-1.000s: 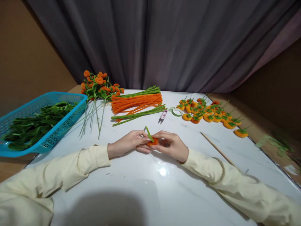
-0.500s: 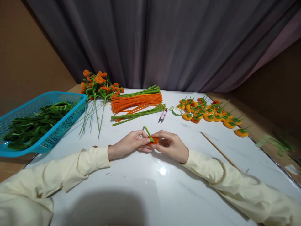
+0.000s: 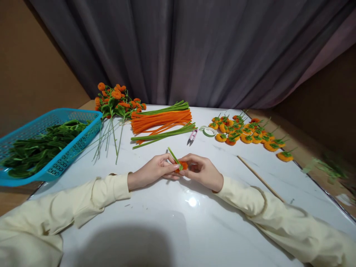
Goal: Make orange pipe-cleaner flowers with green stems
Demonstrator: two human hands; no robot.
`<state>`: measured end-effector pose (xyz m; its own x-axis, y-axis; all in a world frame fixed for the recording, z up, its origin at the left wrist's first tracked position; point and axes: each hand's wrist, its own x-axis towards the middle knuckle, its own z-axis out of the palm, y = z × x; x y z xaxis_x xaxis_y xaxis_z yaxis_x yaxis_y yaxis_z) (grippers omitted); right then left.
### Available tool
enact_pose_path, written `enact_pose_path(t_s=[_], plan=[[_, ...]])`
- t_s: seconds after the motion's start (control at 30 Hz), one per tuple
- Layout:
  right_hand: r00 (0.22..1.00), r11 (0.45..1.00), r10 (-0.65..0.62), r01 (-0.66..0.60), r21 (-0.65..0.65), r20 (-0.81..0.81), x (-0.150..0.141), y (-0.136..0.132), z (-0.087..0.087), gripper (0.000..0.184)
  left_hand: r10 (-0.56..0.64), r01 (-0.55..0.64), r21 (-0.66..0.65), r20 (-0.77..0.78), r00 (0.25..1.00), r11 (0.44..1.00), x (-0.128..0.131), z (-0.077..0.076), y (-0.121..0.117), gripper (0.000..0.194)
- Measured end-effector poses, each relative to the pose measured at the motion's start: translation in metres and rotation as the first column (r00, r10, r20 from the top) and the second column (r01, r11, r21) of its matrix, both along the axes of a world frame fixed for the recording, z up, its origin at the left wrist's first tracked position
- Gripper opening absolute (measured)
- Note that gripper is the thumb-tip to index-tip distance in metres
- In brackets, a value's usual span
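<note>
Between both hands, above the white table, is a small orange pipe-cleaner flower (image 3: 183, 165) with a green pipe-cleaner stem (image 3: 174, 155) pointing up and to the left. My left hand (image 3: 155, 168) grips it from the left, thumb over the flower's near side and fingers beneath. My right hand (image 3: 203, 171) pinches the flower's right edge between thumb and fingers. Fingertips cover part of the flower. Just beyond the hands lie pink-handled thread snips (image 3: 192, 137) and bundles of orange pipe cleaners (image 3: 161, 120) and green pipe cleaners (image 3: 164, 136).
A blue basket (image 3: 71, 151) of green leaves (image 3: 41, 148) stands left. Orange flowers on stems (image 3: 116, 95) lie at the back left. Several yellow-orange flower heads (image 3: 247, 138) sit at the right, near a roll of green tape (image 3: 209, 131). A wooden stick (image 3: 260, 178) lies beside my right forearm.
The green stem has tipped slightly further left, and the flower has turned a little between my fingers. Both hands stay nearly in place.
</note>
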<state>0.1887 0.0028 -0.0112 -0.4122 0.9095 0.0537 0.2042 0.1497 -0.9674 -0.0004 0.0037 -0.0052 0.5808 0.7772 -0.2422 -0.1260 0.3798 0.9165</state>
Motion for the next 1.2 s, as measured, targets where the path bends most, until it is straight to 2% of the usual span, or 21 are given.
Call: enact_pose_path(t_s=[0.23, 0.4, 1.0, 1.2], plan=[[0.999, 0.998, 0.034, -0.035, -0.046, -0.03, 0.0024, 0.0023, 0.0011, 0.044, 0.063, -0.065, -0.083, -0.018, 0.998, 0.994, 0.0005, 0.0068, 0.0014, 0.034], [1.0, 0.999, 0.004, -0.005, -0.054, -0.017, 0.0017, 0.0017, 0.0001, 0.043, 0.072, -0.074, -0.092, -0.019, 0.997, 0.993, 0.0012, 0.0069, 0.001, 0.035], [0.997, 0.997, 0.02, -0.024, -0.066, -0.071, 0.0019, 0.0016, -0.0002, 0.039, -0.032, 0.032, 0.023, 0.004, 0.999, 0.999, -0.0017, 0.003, -0.0018, 0.029], [0.997, 0.994, 0.007, -0.015, -0.106, -0.076, 0.0016, 0.0017, 0.0018, 0.041, -0.006, 0.006, -0.002, -0.001, 1.0, 1.0, -0.0012, 0.003, -0.001, 0.03]])
